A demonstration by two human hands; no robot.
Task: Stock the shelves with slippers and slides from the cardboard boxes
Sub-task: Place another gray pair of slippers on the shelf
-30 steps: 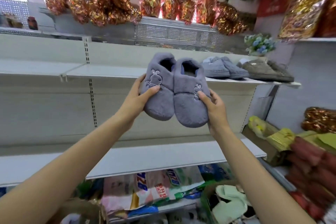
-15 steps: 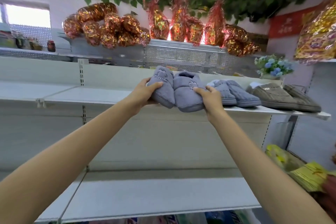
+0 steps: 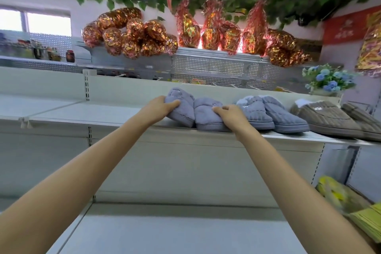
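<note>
Two grey plush slippers with embroidered rabbits sit at the front of the upper white shelf [image 3: 99, 112]. My left hand [image 3: 159, 107] grips the left slipper [image 3: 181, 105], which is tilted on its side. My right hand [image 3: 231, 116] holds the right slipper [image 3: 206, 116], which lies flat on the shelf. Just right of them stand a blue-grey quilted pair [image 3: 272, 114] and a brown ribbed pair [image 3: 334, 119]. No cardboard box is in view.
The upper shelf runs bare to the left of my hands. A lower white shelf [image 3: 165, 231] lies under my arms. Foil-wrapped bundles [image 3: 132, 35] sit on a perforated metal rack above. Blue artificial flowers [image 3: 329, 79] stand at the right; yellow packets [image 3: 346, 198] lie at lower right.
Both hands carried the grey slippers up from chest height and onto the upper shelf. The view tilted upward, so the floor goods dropped out of sight.
</note>
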